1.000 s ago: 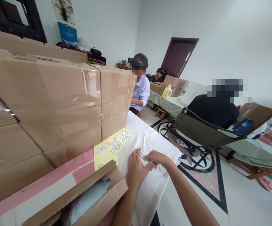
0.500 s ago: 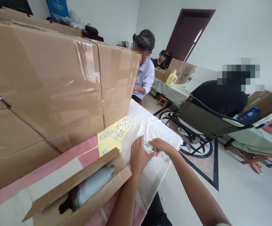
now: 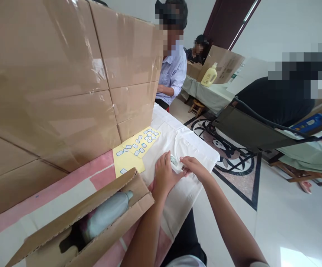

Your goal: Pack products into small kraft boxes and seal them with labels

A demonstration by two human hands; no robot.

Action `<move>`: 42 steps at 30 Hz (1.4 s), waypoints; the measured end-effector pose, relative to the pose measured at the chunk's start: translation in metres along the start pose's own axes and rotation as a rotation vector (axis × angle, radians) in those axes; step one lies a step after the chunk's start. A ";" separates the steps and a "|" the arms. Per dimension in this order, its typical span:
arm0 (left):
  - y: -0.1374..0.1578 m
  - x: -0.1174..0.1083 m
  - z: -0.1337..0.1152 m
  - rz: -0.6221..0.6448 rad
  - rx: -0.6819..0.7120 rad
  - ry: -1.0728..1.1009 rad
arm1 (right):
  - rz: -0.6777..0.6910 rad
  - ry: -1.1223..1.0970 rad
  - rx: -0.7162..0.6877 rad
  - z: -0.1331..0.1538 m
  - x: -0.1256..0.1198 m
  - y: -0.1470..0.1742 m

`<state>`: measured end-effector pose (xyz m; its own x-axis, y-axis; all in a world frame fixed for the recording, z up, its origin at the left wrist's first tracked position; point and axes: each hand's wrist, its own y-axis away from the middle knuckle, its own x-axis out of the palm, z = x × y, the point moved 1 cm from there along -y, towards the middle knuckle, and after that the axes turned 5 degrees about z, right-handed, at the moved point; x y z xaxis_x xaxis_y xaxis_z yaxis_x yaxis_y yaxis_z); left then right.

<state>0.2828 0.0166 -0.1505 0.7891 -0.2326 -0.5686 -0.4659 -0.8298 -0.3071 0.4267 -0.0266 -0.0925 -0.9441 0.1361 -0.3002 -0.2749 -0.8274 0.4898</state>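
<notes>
My left hand (image 3: 164, 176) rests over the white cloth, its fingers curled round a small white-and-green item (image 3: 173, 160) whose kind I cannot make out. Close by on the right, my right hand (image 3: 194, 168) has thumb and forefinger pinched together at the item's near end. What exactly is in that pinch is hidden. Beyond my left hand lie yellow sheets (image 3: 129, 165) bearing several small white labels (image 3: 141, 150) with blue edges. Left of my forearms is an open cardboard box (image 3: 116, 222) with a pale, bottle-shaped thing (image 3: 107, 213) inside.
Large taped cardboard boxes (image 3: 74, 92) are stacked along the table's left side. A person in a light shirt (image 3: 174, 72) sits past the far end. To the right are a folding chair (image 3: 255, 128) with a person in black, another table, and a yellow jug (image 3: 209, 76).
The view has tilted down and shifted, so the stacked boxes look nearer. Both hands stay close together around the small item, with little change in their hold.
</notes>
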 end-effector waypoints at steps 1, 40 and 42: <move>0.000 0.000 0.000 0.002 -0.001 -0.003 | -0.007 -0.024 -0.021 -0.003 0.000 0.000; -0.001 0.000 0.008 0.065 0.054 -0.049 | 0.045 -0.443 -0.182 -0.049 -0.002 0.010; -0.001 0.000 0.008 0.068 0.058 -0.043 | 0.056 -0.438 -0.180 -0.051 -0.003 0.009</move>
<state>0.2803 0.0214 -0.1560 0.7373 -0.2646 -0.6216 -0.5414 -0.7818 -0.3092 0.4364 -0.0619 -0.1290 -0.9551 0.2730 0.1152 -0.2216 -0.9162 0.3337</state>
